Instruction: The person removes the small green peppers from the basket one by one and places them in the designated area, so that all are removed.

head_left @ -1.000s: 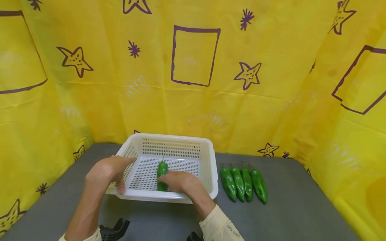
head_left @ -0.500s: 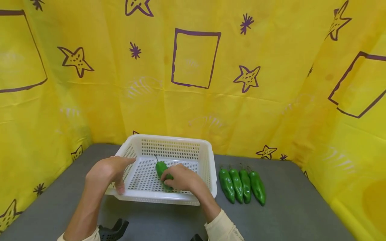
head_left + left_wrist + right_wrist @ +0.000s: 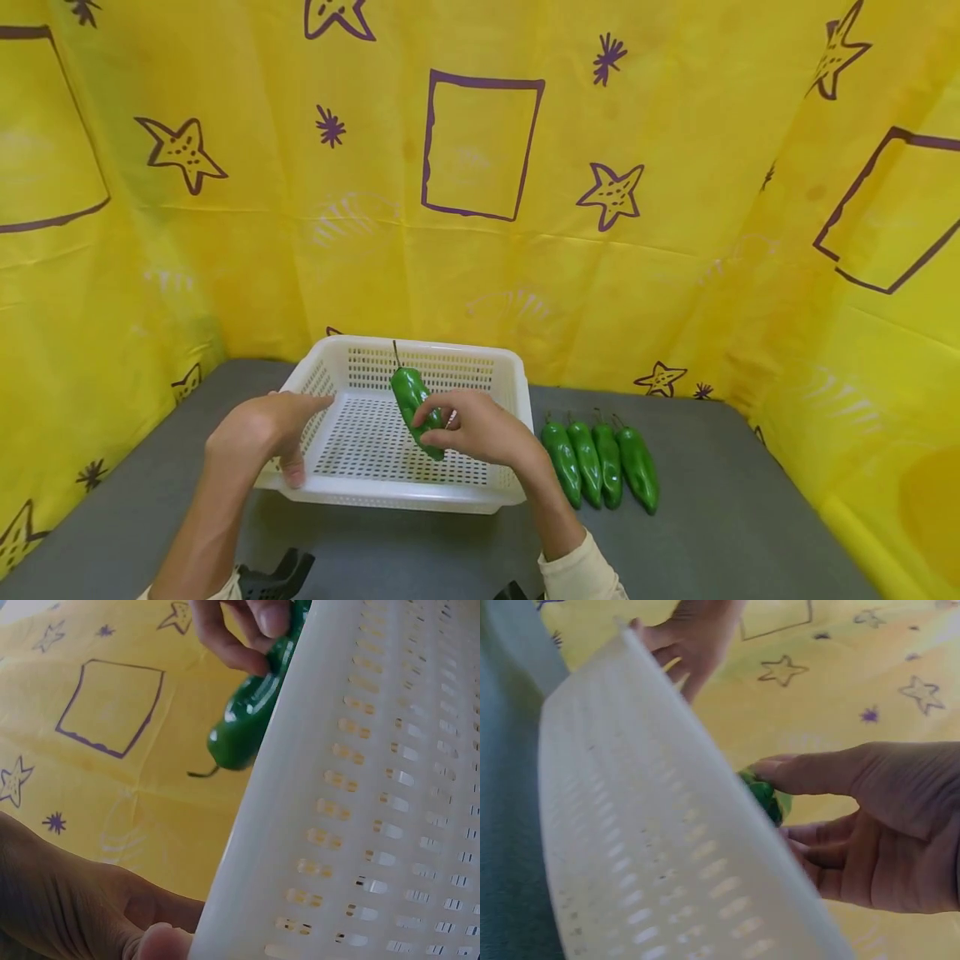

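My right hand (image 3: 483, 429) pinches a long green pepper (image 3: 409, 395) near its lower end, between thumb and fingers. The pepper is raised over the white plastic basket (image 3: 390, 490), tilted, with its thin stem pointing up and away. At the basket's left front corner, my left hand (image 3: 255, 429) grips the rim, its thumb against the front edge. From the left wrist, the glossy pepper (image 3: 244, 724) shows beyond the basket wall (image 3: 300, 802), partly hidden by it. In the right wrist view, the wall covers most of the pepper (image 3: 763, 796).
Several green peppers (image 3: 592, 463) lie side by side on the dark grey table (image 3: 720, 483), right of the basket. A yellow cloth (image 3: 675, 275) with purple drawings hangs behind and at both sides.
The right hand has lifted the pepper from the basket's floor and moved slightly right, tilting it. The left hand has stayed at the corner.
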A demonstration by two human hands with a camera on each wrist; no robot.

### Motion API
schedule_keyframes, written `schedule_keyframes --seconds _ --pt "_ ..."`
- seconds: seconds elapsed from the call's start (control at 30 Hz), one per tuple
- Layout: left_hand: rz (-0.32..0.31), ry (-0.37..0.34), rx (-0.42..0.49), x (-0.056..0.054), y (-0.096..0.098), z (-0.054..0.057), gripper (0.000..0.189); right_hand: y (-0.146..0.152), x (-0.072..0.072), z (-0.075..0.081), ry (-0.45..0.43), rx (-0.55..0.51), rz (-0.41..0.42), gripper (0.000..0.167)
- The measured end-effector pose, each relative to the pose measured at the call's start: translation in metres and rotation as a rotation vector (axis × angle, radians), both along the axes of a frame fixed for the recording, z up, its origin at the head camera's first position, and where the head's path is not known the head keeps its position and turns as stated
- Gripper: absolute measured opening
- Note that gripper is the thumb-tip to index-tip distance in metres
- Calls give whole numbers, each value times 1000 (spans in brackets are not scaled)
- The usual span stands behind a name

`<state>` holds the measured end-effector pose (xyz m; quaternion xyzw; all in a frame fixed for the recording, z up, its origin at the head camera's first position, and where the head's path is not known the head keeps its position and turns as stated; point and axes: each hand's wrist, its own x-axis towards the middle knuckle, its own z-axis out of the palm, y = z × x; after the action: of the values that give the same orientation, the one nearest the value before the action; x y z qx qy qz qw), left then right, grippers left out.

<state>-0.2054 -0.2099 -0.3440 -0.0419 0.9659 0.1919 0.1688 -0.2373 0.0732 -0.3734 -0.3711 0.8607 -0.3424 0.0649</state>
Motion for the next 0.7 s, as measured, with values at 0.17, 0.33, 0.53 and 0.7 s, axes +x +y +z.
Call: schedule_keyframes --seconds 0.17,0.33,0.53,0.7 --pt "-17 10 -7 0 -3 1 118 11 4 14 20 -24 -26 15" --pt "-32 11 -10 -3 -5 2 127 26 5 25 40 -31 -42 15" --pt "-43 15 -23 -4 -6 2 128 45 7 34 20 -19 -104 16" --pt "-34 17 -25 -1 -6 2 126 61 9 40 16 -29 -161 16"
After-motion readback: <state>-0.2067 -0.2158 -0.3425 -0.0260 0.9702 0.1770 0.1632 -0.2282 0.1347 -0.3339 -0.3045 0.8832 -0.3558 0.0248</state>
